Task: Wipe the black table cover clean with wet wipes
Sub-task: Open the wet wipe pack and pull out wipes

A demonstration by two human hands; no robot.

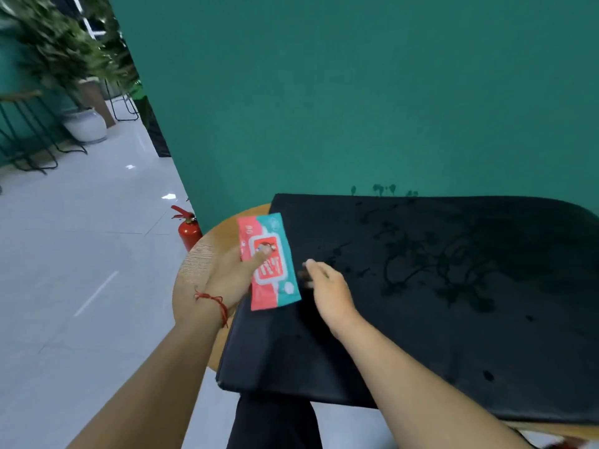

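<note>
**Wipes pack in the left hand at the cover's edge**

The left hand [231, 280] grips a red and teal pack of wet wipes [270, 262], with the thumb laid across its label and the fingers hidden beneath. The pack is held over the left edge of the black table cover [421, 319]. A red string bracelet [212, 301] circles that wrist.

The right hand [330, 293] hovers over the cover just beside the pack. Its fingers are loosely bent and blurred, and nothing shows in them.

The cover lies on a round wooden counter [201, 264], whose bare rim shows to the left. Darker splashes and streaks mark the cover's middle and far part.

A green wall [324, 92] stands right behind the counter. A red fire extinguisher [189, 231] sits on the pale tiled floor [81, 254] at the wall's corner. Far off to the left is a plant in a white pot [86, 126].
</note>
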